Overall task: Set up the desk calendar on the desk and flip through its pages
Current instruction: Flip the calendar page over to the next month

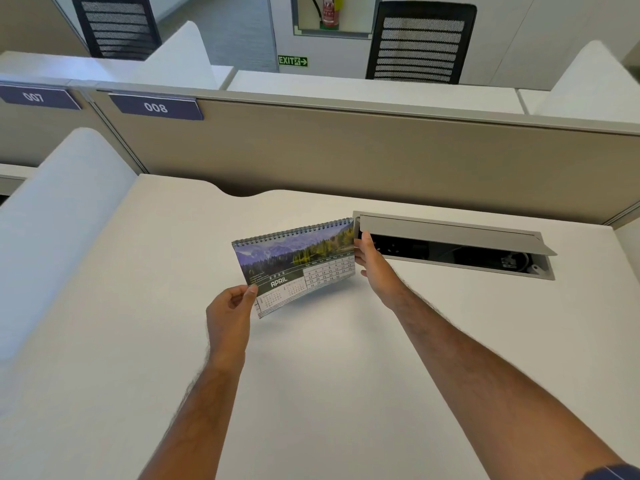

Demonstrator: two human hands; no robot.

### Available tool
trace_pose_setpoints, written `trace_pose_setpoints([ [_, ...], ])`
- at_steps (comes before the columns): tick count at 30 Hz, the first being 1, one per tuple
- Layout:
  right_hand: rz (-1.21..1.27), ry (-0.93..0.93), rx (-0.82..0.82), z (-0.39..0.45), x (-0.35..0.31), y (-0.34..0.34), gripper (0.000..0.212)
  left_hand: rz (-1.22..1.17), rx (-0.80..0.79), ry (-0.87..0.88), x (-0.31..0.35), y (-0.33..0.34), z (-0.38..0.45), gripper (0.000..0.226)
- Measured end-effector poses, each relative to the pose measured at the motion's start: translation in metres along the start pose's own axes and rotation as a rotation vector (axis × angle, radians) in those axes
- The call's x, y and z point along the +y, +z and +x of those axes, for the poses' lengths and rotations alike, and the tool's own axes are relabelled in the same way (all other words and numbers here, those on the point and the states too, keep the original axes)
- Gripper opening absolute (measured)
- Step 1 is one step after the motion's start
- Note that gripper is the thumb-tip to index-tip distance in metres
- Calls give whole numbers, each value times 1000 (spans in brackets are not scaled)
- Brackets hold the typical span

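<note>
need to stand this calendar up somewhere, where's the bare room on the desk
The desk is bare nearly everywhere: the wide stretch between the forearms, and the left part up to the white side divider. The tight spot is the back right, where the open cable tray sits right behind the calendar and the right hand.

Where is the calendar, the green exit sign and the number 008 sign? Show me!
calendar (294,252): head view, on the mountain photo of its April page.
exit sign (292,61): head view, on its green middle.
008 sign (156,107): head view, on the white digits.
</note>
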State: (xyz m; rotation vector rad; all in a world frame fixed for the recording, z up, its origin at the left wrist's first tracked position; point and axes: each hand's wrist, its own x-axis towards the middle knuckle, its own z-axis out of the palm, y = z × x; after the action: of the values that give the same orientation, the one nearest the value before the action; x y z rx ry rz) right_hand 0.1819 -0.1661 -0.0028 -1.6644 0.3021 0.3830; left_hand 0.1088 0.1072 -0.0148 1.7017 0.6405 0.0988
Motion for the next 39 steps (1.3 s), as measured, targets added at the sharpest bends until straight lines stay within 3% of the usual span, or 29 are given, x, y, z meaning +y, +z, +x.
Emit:
trace_pose_setpoints([
  [8, 19, 3, 6, 4, 5, 0, 52, -47, -102, -44, -1, -7, 1, 6],
  [13, 45, -20, 6, 5, 4, 1, 55, -79, -249, -70, 4, -6, -4, 27],
  [19, 89, -2, 4, -1, 0, 1, 52, -59, -330, -33, 11, -11, -11, 23],
  [28, 161, 18, -58, -7, -4, -2, 72, -228, -386, 3, 45, -22, -16, 33],
  [31, 197, -37, -87, -12, -3, -5, 67, -319, -367, 8, 54, -21, -15, 32],
  [36, 130, 16, -14, -14, -11, -1, 45, -484, -370, -32, 69, -21, -5, 60],
  [39, 116, 18, -15, -10, -9, -2, 60, -476, -389, -1, 77, -18, 1, 66],
])
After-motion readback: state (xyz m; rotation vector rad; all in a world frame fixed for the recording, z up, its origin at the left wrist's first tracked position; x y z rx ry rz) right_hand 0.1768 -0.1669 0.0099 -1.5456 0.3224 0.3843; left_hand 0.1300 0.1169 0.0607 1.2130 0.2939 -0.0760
